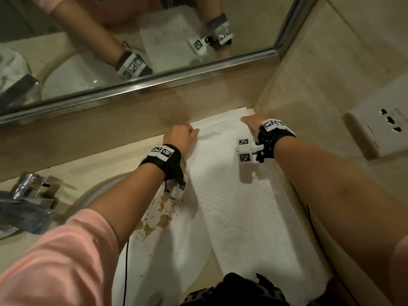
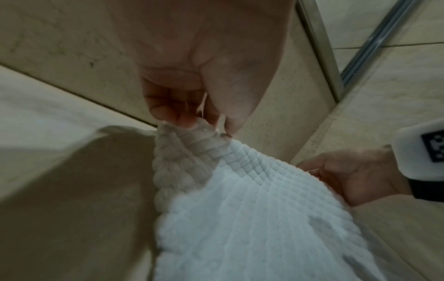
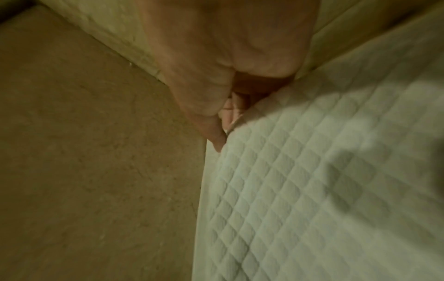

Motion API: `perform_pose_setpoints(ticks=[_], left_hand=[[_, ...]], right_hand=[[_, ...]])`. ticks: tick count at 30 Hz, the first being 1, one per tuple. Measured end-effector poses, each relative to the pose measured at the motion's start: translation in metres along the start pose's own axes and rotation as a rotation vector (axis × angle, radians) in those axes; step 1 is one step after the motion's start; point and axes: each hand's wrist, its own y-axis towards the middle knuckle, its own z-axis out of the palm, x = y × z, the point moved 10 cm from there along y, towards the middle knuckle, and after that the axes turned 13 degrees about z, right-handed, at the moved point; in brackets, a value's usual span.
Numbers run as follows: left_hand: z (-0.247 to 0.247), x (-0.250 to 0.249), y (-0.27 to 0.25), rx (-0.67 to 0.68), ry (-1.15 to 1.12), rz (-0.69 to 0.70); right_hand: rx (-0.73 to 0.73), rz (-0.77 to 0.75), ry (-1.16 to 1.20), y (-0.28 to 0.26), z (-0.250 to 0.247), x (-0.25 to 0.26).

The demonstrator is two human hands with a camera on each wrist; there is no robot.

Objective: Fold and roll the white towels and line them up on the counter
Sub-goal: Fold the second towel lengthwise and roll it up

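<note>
The counter (image 1: 92, 164) is beige stone and runs under a big mirror (image 1: 154, 40) to a wall on the right. A round white sink (image 1: 141, 261) sits in the counter at the left, and a shiny tap (image 1: 26, 195) stands by the sink's back-left edge.

A long white towel (image 1: 242, 206) with little squares lies flat on the counter's right end, along the right wall. Its far end reaches the back edge of the counter, in the back right corner, and its near end hangs at the front edge. A second white cloth (image 1: 176, 244) lies over the sink, partly under the towel's left side — it has brown stains near its top.

A white socket plate (image 1: 379, 129) is on the right wall, above the towel.

The left hand (image 1: 182, 138) is at the towel's far left corner. In the left wrist view its fingers (image 2: 173, 112) and thumb are curled and pinch that corner, lifting it a bit. The right hand (image 1: 254, 122) is at the far right corner, close to the wall. In the right wrist view its thumb and fingers (image 3: 230, 114) nip the towel's edge — the grip is tight and small.
</note>
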Motion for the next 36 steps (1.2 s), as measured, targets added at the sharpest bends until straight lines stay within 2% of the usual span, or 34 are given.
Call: perform_pose_setpoints(ticks=[3, 6, 10, 15, 19, 23, 30, 33, 36], left_hand=[[-0.001, -0.005, -0.001, 0.006, 0.093, 0.057], [-0.001, -0.008, -0.004, 0.050, 0.239, 0.095], [0.001, -0.014, -0.009, 0.121, 0.391, 0.117], [0.002, -0.014, -0.010, 0.151, 0.373, 0.085], [-0.001, -0.012, -0.011, 0.072, 0.230, 0.124], [-0.008, -0.007, -0.016, -0.004, 0.078, 0.098], [-0.025, -0.009, -0.023, -0.127, 0.109, 0.091], [-0.022, -0.006, -0.023, -0.120, 0.154, 0.069], [-0.020, -0.005, -0.026, -0.140, 0.172, 0.075]], right_hand=[[-0.029, -0.133, 0.460, -0.002, -0.006, 0.010], [-0.019, -0.188, 0.655, -0.003, -0.005, 0.006], [-0.090, -0.118, 0.626, 0.016, -0.002, -0.008], [-0.066, -0.131, 0.561, 0.026, 0.005, -0.006], [-0.134, -0.199, 0.569, 0.024, 0.000, 0.002], [-0.134, -0.268, 0.609, 0.022, 0.001, 0.007], [-0.158, -0.312, 0.663, 0.025, -0.008, 0.016], [-0.197, -0.257, 0.562, 0.028, -0.009, 0.014], [-0.231, -0.196, 0.329, 0.033, -0.008, 0.013]])
